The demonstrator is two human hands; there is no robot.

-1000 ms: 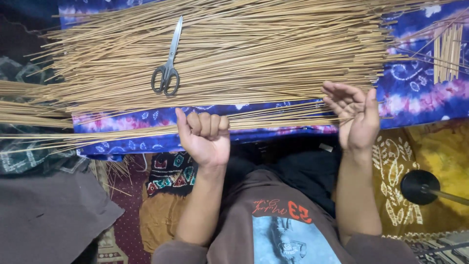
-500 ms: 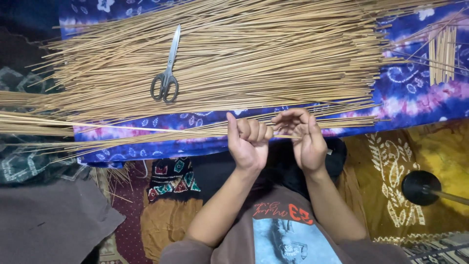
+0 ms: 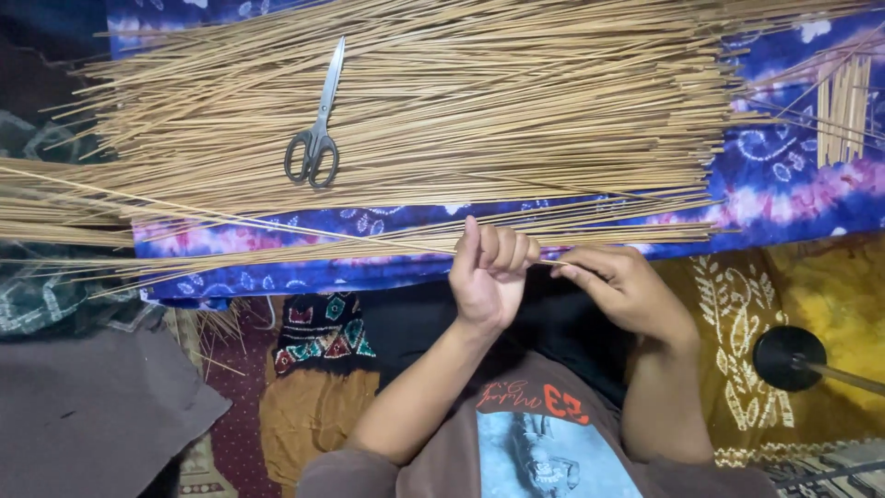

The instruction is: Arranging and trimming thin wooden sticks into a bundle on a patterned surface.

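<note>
Across a blue and purple tie-dye cloth (image 3: 793, 194) lies a broad heap of thin, straw-coloured sticks (image 3: 479, 111), all running roughly left to right, seen from above by a head-worn camera. A pair of steel scissors with dark handles (image 3: 315, 129) rests on top of the heap, towards its left side, blades shut. A smaller bunch of short sticks (image 3: 843, 106) lies upright at the far right of the cloth.

At the near edge of the cloth, the person's left hand (image 3: 489, 277) is curled into a loose fist around a few long sticks (image 3: 304, 247) that trail off to the left. The right hand (image 3: 627, 286) sits just beside it, fingers narrowed to a pinch on the end of one stick that pokes out of the left fist. Both hands are closed on sticks, neither is spread.

The sticks look very light, stiff along their length yet slender enough to bend or snap if pressed sideways. They would likely slide against each other easily, so a grip near the gathered ends, as the hands have now, seems the surest place to hold them.

Below the hands are the person's forearms and printed shirt. A round black base with a rod (image 3: 788, 358) sits at the right on yellow patterned fabric (image 3: 737, 314).
</note>
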